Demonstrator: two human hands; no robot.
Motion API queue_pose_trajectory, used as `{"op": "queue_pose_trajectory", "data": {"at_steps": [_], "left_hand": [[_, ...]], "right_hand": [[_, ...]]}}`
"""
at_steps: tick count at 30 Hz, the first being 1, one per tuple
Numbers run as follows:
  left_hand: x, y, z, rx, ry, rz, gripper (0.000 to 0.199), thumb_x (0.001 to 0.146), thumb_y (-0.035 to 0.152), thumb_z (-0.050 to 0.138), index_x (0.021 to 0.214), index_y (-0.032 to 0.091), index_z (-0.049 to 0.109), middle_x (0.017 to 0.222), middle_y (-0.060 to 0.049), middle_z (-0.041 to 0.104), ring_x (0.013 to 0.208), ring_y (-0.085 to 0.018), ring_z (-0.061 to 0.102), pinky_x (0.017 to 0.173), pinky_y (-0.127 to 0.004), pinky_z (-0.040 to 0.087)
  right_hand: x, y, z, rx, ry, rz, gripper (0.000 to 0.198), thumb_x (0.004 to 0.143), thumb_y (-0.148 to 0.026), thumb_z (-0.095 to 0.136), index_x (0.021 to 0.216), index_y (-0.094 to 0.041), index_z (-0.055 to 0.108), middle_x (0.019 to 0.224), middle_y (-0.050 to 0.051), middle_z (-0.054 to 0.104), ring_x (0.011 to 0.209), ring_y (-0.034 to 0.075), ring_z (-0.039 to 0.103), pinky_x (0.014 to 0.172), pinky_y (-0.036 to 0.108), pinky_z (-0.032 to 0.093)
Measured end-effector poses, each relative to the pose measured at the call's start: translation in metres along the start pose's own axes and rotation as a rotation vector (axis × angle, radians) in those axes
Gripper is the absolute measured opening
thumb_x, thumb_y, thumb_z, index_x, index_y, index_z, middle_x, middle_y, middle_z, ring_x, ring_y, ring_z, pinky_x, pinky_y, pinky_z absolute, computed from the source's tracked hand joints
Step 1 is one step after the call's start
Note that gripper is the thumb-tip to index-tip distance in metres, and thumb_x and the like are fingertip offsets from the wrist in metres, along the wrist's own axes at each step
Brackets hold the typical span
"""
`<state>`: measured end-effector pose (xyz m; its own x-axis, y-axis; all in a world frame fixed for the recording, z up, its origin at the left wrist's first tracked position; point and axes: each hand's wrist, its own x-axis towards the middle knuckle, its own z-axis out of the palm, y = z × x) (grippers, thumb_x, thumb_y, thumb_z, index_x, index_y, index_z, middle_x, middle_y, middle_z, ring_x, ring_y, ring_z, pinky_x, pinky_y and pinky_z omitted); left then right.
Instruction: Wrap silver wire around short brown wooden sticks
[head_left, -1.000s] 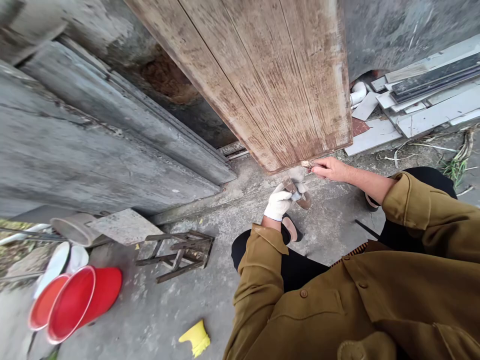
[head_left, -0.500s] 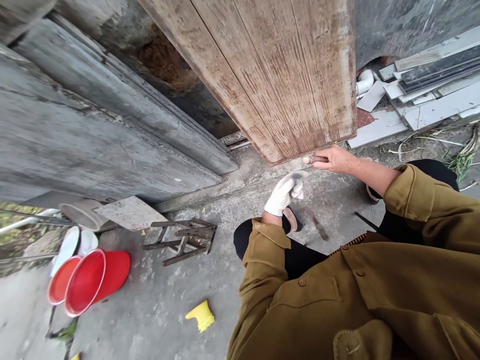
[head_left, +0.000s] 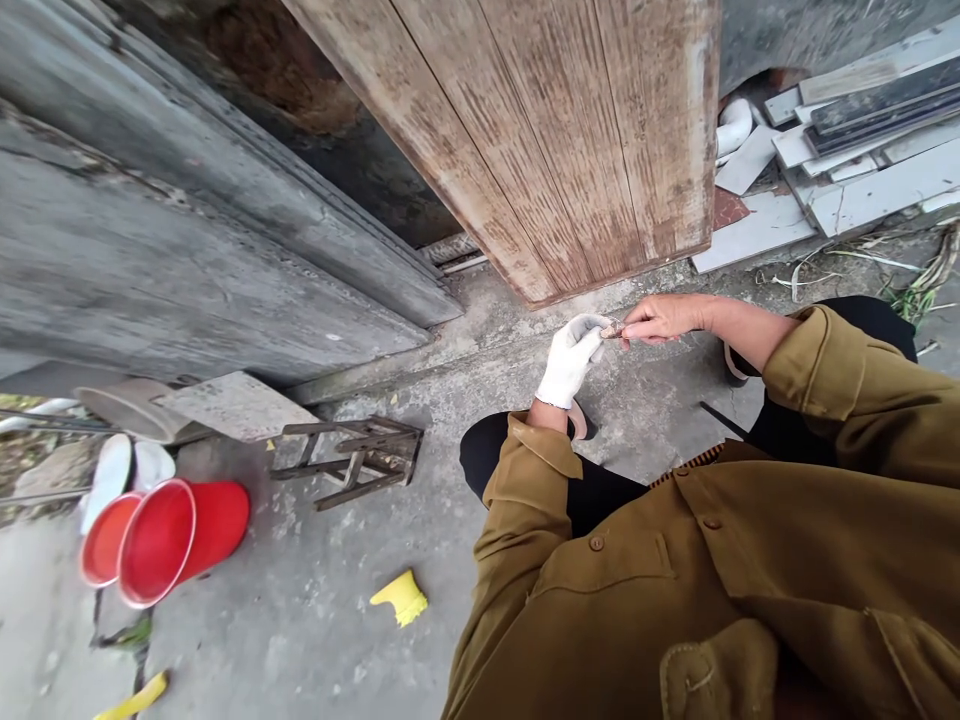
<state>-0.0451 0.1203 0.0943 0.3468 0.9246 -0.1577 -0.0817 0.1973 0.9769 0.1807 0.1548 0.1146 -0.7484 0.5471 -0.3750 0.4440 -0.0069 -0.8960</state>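
Observation:
My right hand (head_left: 664,318) is bare and closed round a short brown piece like a wooden handle (head_left: 613,330), its pale, rough end pointing left. My left hand (head_left: 571,358) wears a white knitted glove, and its curled fingers meet that end. The fingers hide part of the piece, so its exact kind does not show. Just beyond both hands, the lower edge of a worn plank door panel (head_left: 555,150) stands over the concrete ledge. A thin dark bar (head_left: 724,421) sticks out beside my right leg.
Red buckets (head_left: 217,520) lie tipped at the left, near a small wooden stool frame (head_left: 360,455). A yellow scrap (head_left: 405,598) is on the concrete. Grey boards (head_left: 187,250) lean at the upper left. White and dark slabs (head_left: 862,180) are stacked at the right.
My left hand has risen to meet the brown piece in my right hand. A blurred brown object seen below the hands is no longer visible. The view has shifted slightly.

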Motion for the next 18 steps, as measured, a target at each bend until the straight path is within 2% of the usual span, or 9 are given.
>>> {"op": "queue_pose_trajectory", "data": {"at_steps": [2,5,8,11,14,18], "left_hand": [[0.001,-0.001,-0.001,0.130,-0.004,0.023,0.029,0.080,0.044,0.075,0.089,0.017,0.071,0.061,0.001,0.058,0.048,-0.008,0.044,0.048,-0.020,0.032],[0.004,-0.006,-0.003,0.362,0.008,0.097,0.017,0.077,0.032,0.075,0.084,0.017,0.073,0.077,-0.003,0.069,0.069,-0.015,0.059,0.065,-0.024,0.043],[0.007,-0.011,-0.002,0.507,0.008,0.136,0.013,0.075,0.023,0.069,0.086,0.018,0.074,0.084,-0.003,0.073,0.082,-0.021,0.063,0.077,-0.028,0.045],[0.007,-0.011,0.000,0.596,0.000,0.137,0.015,0.071,0.017,0.066,0.084,0.019,0.074,0.080,-0.002,0.071,0.079,-0.021,0.061,0.078,-0.029,0.044],[0.008,-0.006,0.003,0.549,0.028,0.096,0.014,0.068,0.016,0.067,0.080,0.019,0.073,0.075,-0.002,0.068,0.077,-0.022,0.059,0.079,-0.031,0.044],[0.010,0.000,0.002,0.225,0.168,-0.012,0.009,0.069,0.015,0.068,0.074,0.022,0.071,0.075,-0.006,0.069,0.091,-0.029,0.061,0.081,-0.034,0.048]], "right_hand": [[0.001,0.003,-0.001,-0.071,0.009,0.002,0.048,0.091,-0.061,0.053,0.097,-0.019,0.074,0.051,-0.005,0.047,0.043,0.007,0.038,0.049,0.024,0.027],[0.005,0.006,0.001,-0.201,0.061,-0.005,0.045,0.085,-0.061,0.060,0.084,-0.019,0.076,0.055,-0.003,0.053,0.049,0.008,0.039,0.052,0.025,0.026],[0.008,0.007,0.004,-0.276,0.110,0.002,0.047,0.083,-0.063,0.062,0.075,-0.018,0.073,0.056,-0.002,0.054,0.053,0.009,0.039,0.055,0.027,0.025],[0.008,0.007,0.005,-0.352,0.166,0.009,0.049,0.082,-0.065,0.062,0.076,-0.017,0.071,0.059,-0.001,0.055,0.056,0.011,0.042,0.058,0.028,0.026],[0.007,0.007,0.004,-0.356,0.179,-0.037,0.045,0.085,-0.062,0.060,0.085,-0.018,0.070,0.073,0.003,0.063,0.065,0.014,0.050,0.062,0.028,0.030],[0.006,0.011,0.002,-0.315,0.099,-0.108,0.034,0.090,-0.050,0.059,0.097,-0.019,0.068,0.095,0.007,0.070,0.081,0.018,0.059,0.070,0.028,0.038]]}}
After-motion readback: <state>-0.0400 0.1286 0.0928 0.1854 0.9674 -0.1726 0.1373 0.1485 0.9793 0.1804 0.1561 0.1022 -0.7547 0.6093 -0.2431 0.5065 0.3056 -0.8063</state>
